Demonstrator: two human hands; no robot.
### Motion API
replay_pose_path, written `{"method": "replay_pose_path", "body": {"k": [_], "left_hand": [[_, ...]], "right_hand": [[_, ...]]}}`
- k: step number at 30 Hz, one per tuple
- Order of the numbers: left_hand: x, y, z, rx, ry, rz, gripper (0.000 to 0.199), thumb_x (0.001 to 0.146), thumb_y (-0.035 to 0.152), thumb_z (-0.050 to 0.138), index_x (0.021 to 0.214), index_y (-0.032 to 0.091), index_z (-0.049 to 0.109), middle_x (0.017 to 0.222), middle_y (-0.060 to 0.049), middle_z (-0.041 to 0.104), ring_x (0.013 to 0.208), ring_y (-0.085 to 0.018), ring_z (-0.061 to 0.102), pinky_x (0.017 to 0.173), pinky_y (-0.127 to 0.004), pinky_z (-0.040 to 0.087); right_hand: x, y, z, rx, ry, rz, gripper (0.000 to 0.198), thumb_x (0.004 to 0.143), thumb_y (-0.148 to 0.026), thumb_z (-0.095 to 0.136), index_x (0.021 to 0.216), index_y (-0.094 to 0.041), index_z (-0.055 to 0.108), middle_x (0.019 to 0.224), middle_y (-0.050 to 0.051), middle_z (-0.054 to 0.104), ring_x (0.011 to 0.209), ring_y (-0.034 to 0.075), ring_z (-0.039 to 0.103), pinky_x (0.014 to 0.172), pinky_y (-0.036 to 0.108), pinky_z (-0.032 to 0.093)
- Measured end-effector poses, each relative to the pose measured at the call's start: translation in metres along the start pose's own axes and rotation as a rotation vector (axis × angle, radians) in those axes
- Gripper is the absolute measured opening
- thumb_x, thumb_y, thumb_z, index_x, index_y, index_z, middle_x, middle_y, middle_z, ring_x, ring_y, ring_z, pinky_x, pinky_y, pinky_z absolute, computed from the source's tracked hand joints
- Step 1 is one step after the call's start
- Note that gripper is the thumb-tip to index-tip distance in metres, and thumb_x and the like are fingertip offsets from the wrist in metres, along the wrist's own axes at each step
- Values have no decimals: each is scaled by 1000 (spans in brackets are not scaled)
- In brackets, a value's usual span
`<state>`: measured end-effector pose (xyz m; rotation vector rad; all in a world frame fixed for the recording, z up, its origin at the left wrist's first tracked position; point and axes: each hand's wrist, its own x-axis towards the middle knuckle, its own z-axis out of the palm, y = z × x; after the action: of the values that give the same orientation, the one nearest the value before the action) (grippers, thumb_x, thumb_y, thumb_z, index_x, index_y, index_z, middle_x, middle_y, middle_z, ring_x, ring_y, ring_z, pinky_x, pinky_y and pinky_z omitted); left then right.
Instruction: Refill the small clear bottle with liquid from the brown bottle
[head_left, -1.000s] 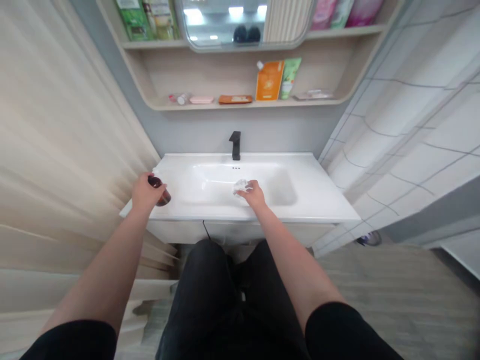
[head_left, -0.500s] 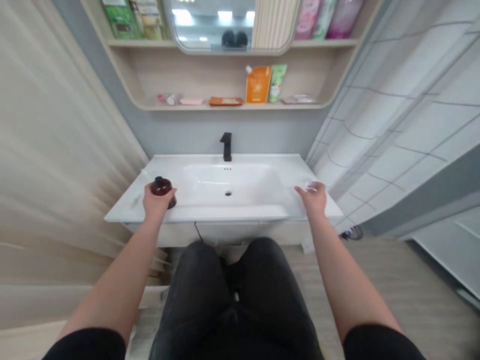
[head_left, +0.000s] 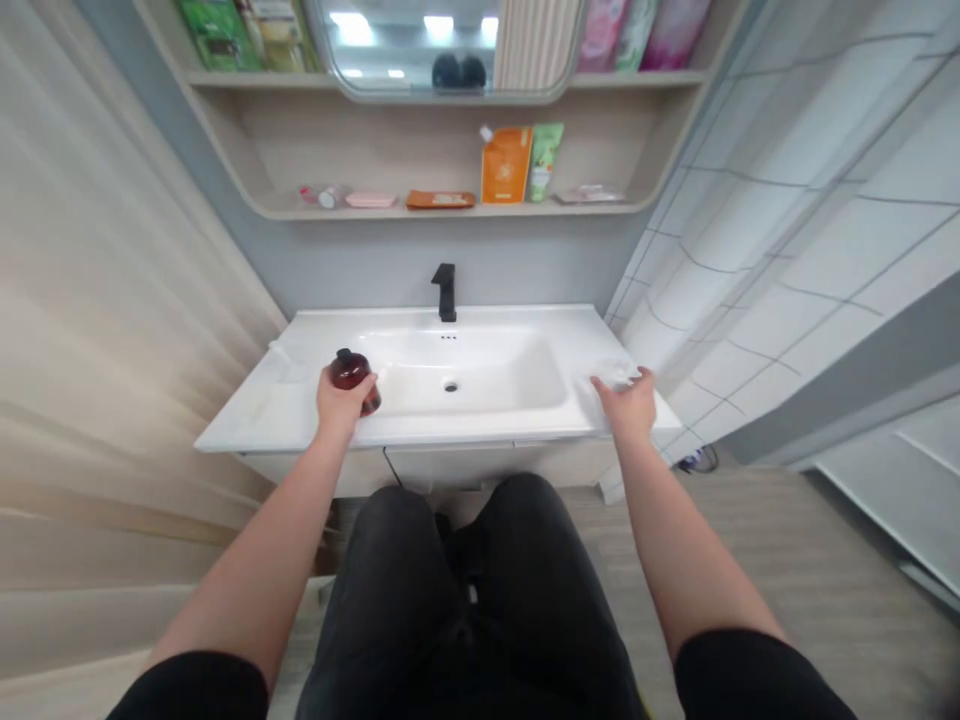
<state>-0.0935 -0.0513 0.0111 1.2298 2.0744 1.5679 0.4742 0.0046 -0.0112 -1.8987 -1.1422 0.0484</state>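
Observation:
My left hand point(head_left: 341, 400) is wrapped around a dark brown-red bottle point(head_left: 351, 371) with a black cap, above the left part of the white washbasin counter point(head_left: 255, 405). At the counter's right end, my right hand point(head_left: 628, 402) has its thumb and fingers spread apart. A small clear item point(head_left: 616, 372) lies just beyond and between those fingers; its kind is too faint to make out, and I see no firm hold on it. Another clear, pale item point(head_left: 286, 362) rests at the left end of the counter.
A black faucet point(head_left: 446, 292) stands behind the basin point(head_left: 510, 385). Above, the shelf point(head_left: 300, 213) bears an orange pouch point(head_left: 505, 168), a green tube point(head_left: 545, 165) and small packets, below a mirror point(head_left: 412, 50). A curtain point(head_left: 112, 300) hangs left; a tiled wall point(head_left: 795, 260) is right.
My left hand has carried the bottle right, toward the basin. My right hand's fingers have spread wider around the clear item. The view has shifted slightly.

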Motion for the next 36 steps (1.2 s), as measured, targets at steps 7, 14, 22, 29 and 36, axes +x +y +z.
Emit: {"method": "replay_pose_path", "body": {"k": [7, 14, 22, 29, 36], "left_hand": [[-24, 17, 70, -329, -158, -52, 60, 75, 45, 93, 122, 22, 64, 122, -13, 78, 108, -28, 77, 97, -45, 64], [-43, 31, 108, -342, -267, 88, 58, 72, 45, 99, 116, 25, 67, 115, -11, 78, 108, -30, 78, 103, -49, 60], [-42, 24, 107, -444, -385, 268, 68, 80, 58, 90, 135, 23, 69, 143, -17, 71, 144, -38, 63, 128, -57, 45], [-33, 48, 112, -585, -484, 295, 45, 102, 56, 60, 129, 23, 76, 140, -13, 76, 136, -32, 67, 126, -51, 47], [-38, 46, 135, -608, -407, 306, 38, 101, 50, 58, 119, 22, 77, 127, -10, 78, 124, -31, 71, 118, -49, 52]], "right_hand": [[-47, -32, -6, 108, 93, -485, 72, 96, -56, 69, 152, -15, 51, 159, 26, 53, 156, 42, 45, 131, 66, 33], [-137, -158, 94, 518, -804, -618, 101, 75, -54, 96, 160, -26, 51, 166, 16, 53, 152, 40, 54, 131, 59, 42], [-160, -210, 137, 839, -1211, -324, 88, 63, -41, 100, 141, -23, 64, 128, 6, 78, 118, 33, 75, 107, 52, 63], [-158, -205, 130, 845, -1151, -281, 70, 61, -33, 97, 124, -21, 69, 113, 3, 81, 103, 27, 76, 100, 45, 64], [-156, -204, 144, 571, -933, -274, 74, 57, -24, 95, 125, -23, 65, 112, 1, 80, 103, 27, 76, 97, 42, 63]]}}
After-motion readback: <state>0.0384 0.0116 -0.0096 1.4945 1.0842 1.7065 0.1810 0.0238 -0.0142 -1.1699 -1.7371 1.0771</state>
